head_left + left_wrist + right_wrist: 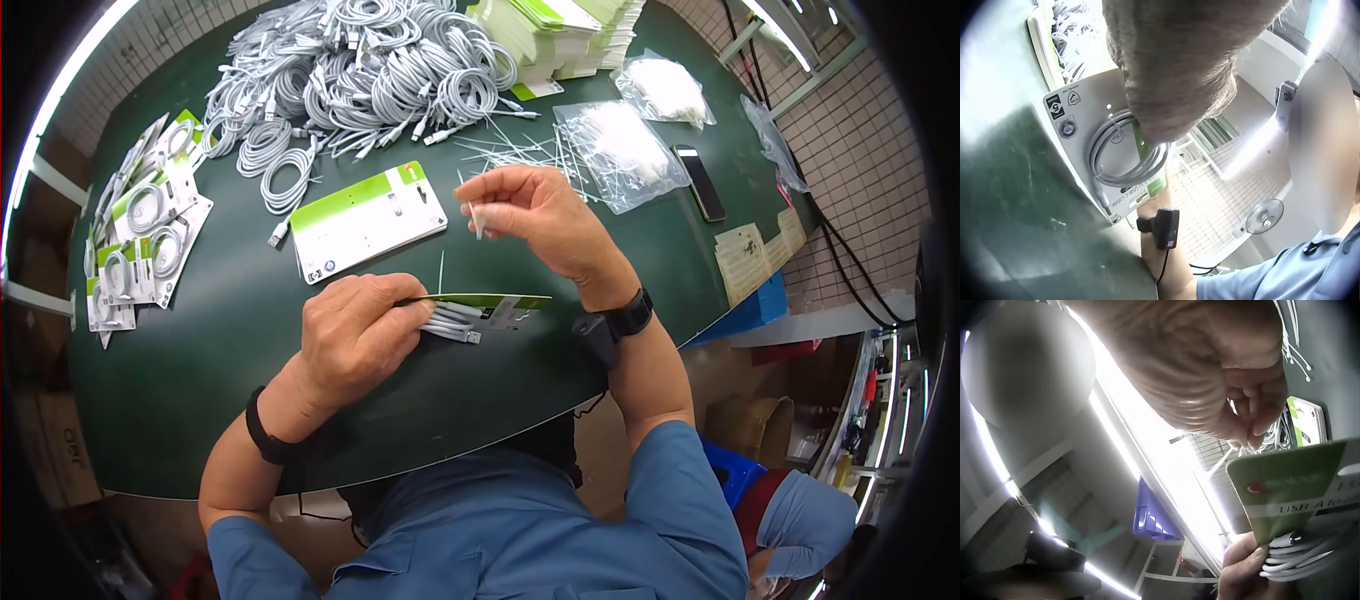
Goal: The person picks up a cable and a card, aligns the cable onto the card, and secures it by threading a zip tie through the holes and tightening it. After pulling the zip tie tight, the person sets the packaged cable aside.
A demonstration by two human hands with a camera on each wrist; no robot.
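My left hand [362, 330] grips a green and white packaging card [492, 300] edge-on above the table, with a coiled white USB cable [452, 323] held against its underside. In the left wrist view the cable coil [1124, 156] lies on the card's white face [1079, 119] under my fingers. My right hand [530, 205] is raised above the card and pinches a thin white cable tie [476, 220] between thumb and fingers. In the right wrist view the card's green end [1291, 481] and the cable loops [1310, 553] show below my curled fingers [1254, 409].
A flat card [366, 220] lies on the dark green table [240, 330]. A big heap of white cables [360, 70] sits at the back, packed cards [145, 225] at the left, loose ties and plastic bags [620, 150] at the right, beside a phone [699, 182].
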